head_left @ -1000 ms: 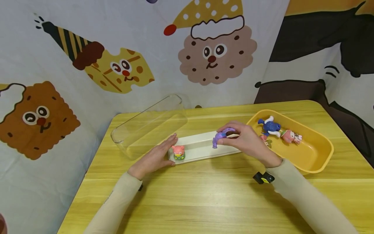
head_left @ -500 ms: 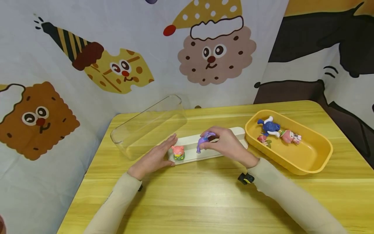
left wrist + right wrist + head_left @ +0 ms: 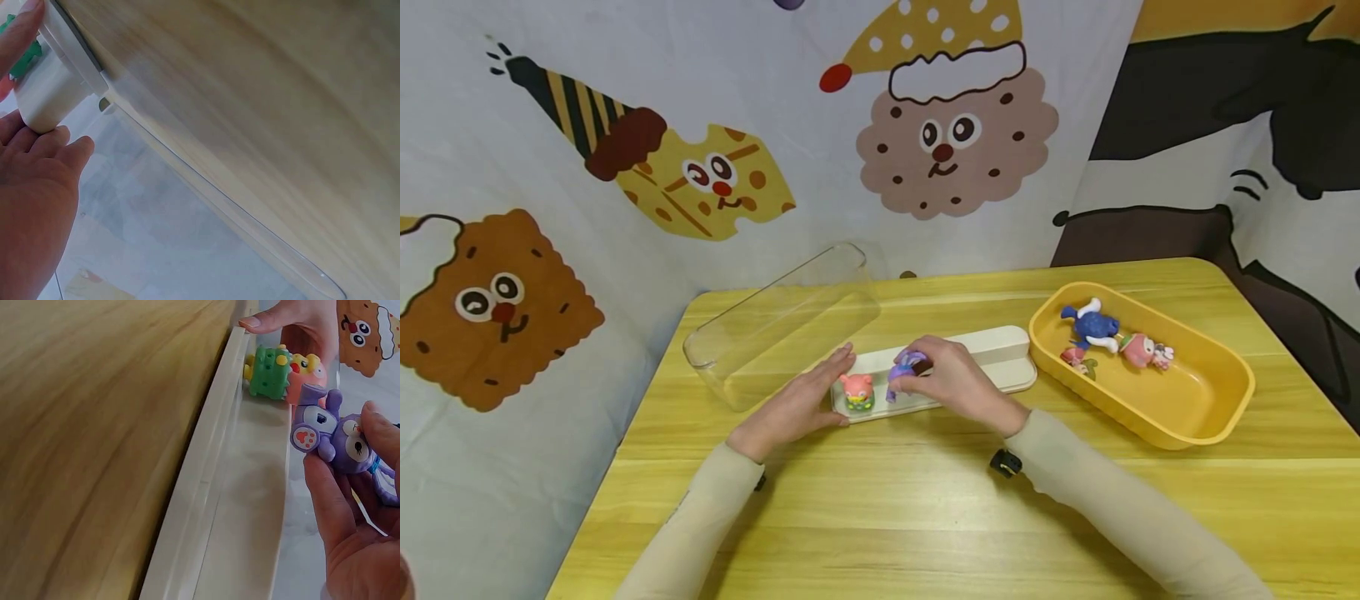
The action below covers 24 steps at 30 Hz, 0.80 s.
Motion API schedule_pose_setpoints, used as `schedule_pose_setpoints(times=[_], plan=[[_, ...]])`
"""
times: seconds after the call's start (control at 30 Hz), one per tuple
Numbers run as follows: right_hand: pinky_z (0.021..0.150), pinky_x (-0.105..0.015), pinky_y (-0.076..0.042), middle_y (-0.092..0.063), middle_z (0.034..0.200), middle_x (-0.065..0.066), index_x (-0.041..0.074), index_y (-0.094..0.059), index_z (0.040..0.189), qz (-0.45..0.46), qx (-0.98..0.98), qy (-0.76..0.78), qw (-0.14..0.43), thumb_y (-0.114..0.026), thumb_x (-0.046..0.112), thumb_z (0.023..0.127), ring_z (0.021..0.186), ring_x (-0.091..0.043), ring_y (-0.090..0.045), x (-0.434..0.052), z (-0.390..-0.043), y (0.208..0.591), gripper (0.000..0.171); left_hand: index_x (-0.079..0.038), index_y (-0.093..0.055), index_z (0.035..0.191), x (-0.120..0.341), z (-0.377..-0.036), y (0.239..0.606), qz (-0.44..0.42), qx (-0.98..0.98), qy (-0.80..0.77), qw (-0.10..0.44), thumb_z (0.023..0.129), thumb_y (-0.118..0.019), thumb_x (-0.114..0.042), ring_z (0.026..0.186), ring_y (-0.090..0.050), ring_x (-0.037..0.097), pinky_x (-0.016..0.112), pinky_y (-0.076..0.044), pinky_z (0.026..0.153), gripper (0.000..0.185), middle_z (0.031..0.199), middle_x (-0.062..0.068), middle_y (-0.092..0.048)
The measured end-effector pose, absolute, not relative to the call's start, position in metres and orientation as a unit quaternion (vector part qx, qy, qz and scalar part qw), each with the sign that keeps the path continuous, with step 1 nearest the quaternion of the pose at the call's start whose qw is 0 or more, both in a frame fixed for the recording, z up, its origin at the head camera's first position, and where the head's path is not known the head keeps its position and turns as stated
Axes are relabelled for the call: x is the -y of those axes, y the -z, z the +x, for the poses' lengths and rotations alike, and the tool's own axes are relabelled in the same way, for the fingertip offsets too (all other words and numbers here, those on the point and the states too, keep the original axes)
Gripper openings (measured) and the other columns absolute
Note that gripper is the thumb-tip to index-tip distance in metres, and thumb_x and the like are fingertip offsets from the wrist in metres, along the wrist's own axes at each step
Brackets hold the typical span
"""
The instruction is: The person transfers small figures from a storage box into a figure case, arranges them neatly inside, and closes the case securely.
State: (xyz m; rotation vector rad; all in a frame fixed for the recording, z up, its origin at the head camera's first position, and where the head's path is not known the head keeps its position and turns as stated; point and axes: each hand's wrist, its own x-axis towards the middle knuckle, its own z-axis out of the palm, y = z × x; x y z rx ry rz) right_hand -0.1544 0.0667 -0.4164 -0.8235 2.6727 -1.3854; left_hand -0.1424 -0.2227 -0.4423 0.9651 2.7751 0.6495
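One purple figure [image 3: 897, 380], pinched by the right hand [image 3: 957, 380], is over the white tray [image 3: 1017, 374], nearer one pink figure [image 3: 858, 390] than a second ago. The left hand [image 3: 793, 410] stays spread against the tray's left end. Rightward, one yellow bin [image 3: 1172, 406] holds at least three figures [image 3: 1138, 350]; behind-left lies one clear box [image 3: 790, 333]. Wooden worktop [image 3: 880, 508]; printed cloth [image 3: 820, 167] beyond.

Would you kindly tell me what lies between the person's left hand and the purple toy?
In the head view, the pink-and-green toy, on the white base, stands between the left hand and the purple toy.
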Motion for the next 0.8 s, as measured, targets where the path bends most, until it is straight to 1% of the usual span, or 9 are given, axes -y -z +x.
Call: schedule_pose_setpoints(times=[0.17,0.4,0.63,0.8], plan=[[0.075,-0.029,-0.059,-0.072,0.098,0.0,0.008,-0.075,0.105,-0.262,-0.863,0.433,0.001,-0.088,0.033,0.085,0.085,-0.013,-0.066,-0.062,-0.156,0.423,0.034,-0.005,-0.028,0.164,0.223,-0.142,0.442,0.322,-0.92,-0.214,0.063,0.087,-0.086,-0.023,0.155,-0.025,0.028,0.047,-0.034,0.121,0.097,0.172,0.008,-0.016],[0.079,-0.033,-0.059,-0.073,0.101,-0.003,0.007,-0.075,0.106,-0.259,-0.882,0.394,-0.001,-0.088,0.035,0.085,0.089,-0.016,-0.067,-0.054,-0.155,0.426,0.037,-0.006,-0.027,0.164,0.222,-0.142,0.442,0.319,-0.921,-0.215,0.066,0.088,-0.085,-0.022,0.155,-0.025,0.029,0.048,-0.033,0.121,0.098,0.173,0.006,-0.014],[0.079,-0.032,-0.058,-0.072,0.099,0.0,0.009,-0.075,0.104,-0.255,-0.888,0.382,0.004,-0.089,0.034,0.084,0.088,-0.013,-0.065,-0.051,-0.155,0.431,0.035,-0.006,-0.027,0.164,0.222,-0.142,0.442,0.319,-0.92,-0.216,0.065,0.087,-0.086,-0.022,0.155,-0.025,0.029,0.048,-0.034,0.12,0.098,0.172,0.006,-0.015],[0.077,-0.031,-0.058,-0.071,0.098,-0.001,0.007,-0.074,0.105,-0.268,-0.896,0.354,-0.013,-0.088,0.034,0.084,0.087,-0.014,-0.065,-0.049,-0.154,0.433,0.037,-0.005,-0.028,0.163,0.222,-0.142,0.442,0.325,-0.919,-0.215,0.057,0.087,-0.086,-0.022,0.155,-0.025,0.029,0.048,-0.035,0.12,0.097,0.172,0.009,-0.017]])
